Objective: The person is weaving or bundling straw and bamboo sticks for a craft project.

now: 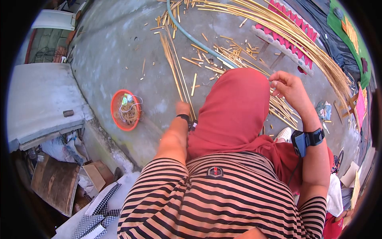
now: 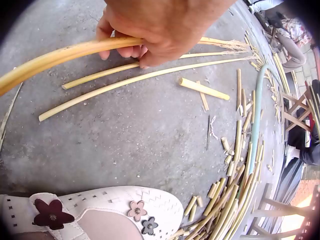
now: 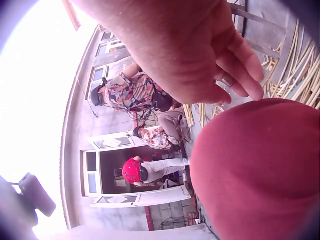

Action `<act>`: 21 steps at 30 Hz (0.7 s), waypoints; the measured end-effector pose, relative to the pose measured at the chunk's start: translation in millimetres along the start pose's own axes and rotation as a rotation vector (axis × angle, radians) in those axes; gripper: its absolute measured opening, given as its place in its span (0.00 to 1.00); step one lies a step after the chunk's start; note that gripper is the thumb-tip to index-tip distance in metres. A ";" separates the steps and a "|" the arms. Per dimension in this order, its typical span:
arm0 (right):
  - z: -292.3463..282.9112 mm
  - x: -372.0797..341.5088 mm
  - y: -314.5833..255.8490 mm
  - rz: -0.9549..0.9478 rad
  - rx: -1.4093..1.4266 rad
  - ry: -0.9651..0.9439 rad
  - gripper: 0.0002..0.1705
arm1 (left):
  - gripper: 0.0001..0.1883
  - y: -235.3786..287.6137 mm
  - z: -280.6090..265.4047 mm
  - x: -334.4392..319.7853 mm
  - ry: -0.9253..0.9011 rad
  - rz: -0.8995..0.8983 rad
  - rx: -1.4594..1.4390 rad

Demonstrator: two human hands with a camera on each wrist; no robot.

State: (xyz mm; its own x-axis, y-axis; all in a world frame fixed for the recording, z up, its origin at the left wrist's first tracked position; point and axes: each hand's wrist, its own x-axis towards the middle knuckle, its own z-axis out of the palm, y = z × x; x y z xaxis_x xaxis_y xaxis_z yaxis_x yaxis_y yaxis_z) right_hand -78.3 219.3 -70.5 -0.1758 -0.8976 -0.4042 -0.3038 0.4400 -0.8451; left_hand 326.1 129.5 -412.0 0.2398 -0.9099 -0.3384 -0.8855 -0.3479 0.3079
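Note:
My left hand [image 2: 155, 32] grips a long yellow stalk [image 2: 55, 59] with its fingers curled round it, low over the concrete floor. Two thinner stalks [image 2: 107, 102] lie beside and below it, their frayed ends pointing away. In the head view the left hand [image 1: 183, 108] is at the near end of these stalks [image 1: 172, 65], left of the knee. My right hand [image 1: 288, 83] is raised at the right side of the red-covered knee [image 1: 238, 99]. Its fingers are loosely bent, and nothing is between them in the right wrist view, where the hand [image 3: 200, 55] hangs near the red cloth.
Cut stalk pieces [image 1: 238, 51] litter the floor ahead, crossed by a pale blue hose [image 1: 187, 35]. A big bundle of long stalks [image 1: 294, 34] lies over a low bench [image 1: 286, 51]. An orange basin [image 1: 114, 107] holds tangled string. Other people [image 3: 135, 95] are beyond.

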 end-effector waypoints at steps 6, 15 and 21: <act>2.2 -2.5 8.1 -0.077 -0.130 0.010 0.08 | 0.12 13.3 -17.3 -21.8 -0.056 -0.014 -0.078; 0.9 -1.8 11.0 -0.183 -0.400 0.006 0.09 | 0.11 26.9 -24.6 -20.2 0.160 0.034 -0.197; 1.8 -1.2 5.7 -0.120 -0.426 -0.020 0.09 | 0.12 60.1 -41.4 32.9 0.171 -0.011 -0.274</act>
State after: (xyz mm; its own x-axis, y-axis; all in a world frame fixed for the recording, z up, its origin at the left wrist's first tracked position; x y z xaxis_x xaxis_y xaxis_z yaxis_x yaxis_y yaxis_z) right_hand -78.1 222.9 -75.5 -0.0991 -0.9414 -0.3223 -0.6807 0.3004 -0.6681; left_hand 297.2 69.3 -367.8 0.3330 -0.9224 -0.1958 -0.7480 -0.3848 0.5407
